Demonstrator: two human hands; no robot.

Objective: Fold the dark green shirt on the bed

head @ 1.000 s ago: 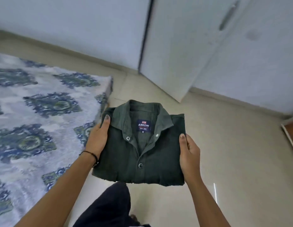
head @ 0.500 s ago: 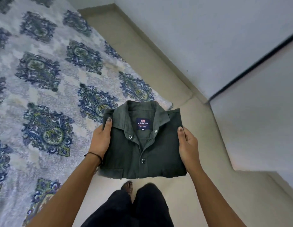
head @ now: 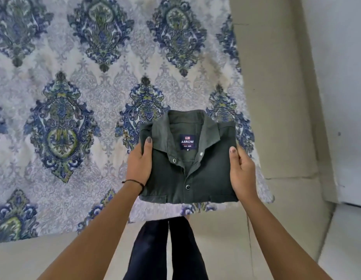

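Observation:
The dark green shirt (head: pixel 203 178) is folded into a neat rectangle, collar up, with a blue ARROW label showing inside the neck. I hold it level in the air above the near right corner of the bed (head: pixel 78 122). My left hand (head: pixel 139 164) grips its left edge, thumb on top by the collar. My right hand (head: pixel 242 174) grips the right edge the same way. The fingers of both hands are hidden under the cloth.
The bed carries a white sheet with blue and green medallions and fills the upper left. Beige floor tiles (head: pixel 280 118) run along its right side and in front. A white wall (head: pixel 341 77) stands at the right. My dark trouser legs (head: pixel 167 251) are below the shirt.
The view has swung left, from the floor and cupboard doors to the bed. The folded shirt, held the same way in both hands, now hangs over the bed's corner instead of the floor.

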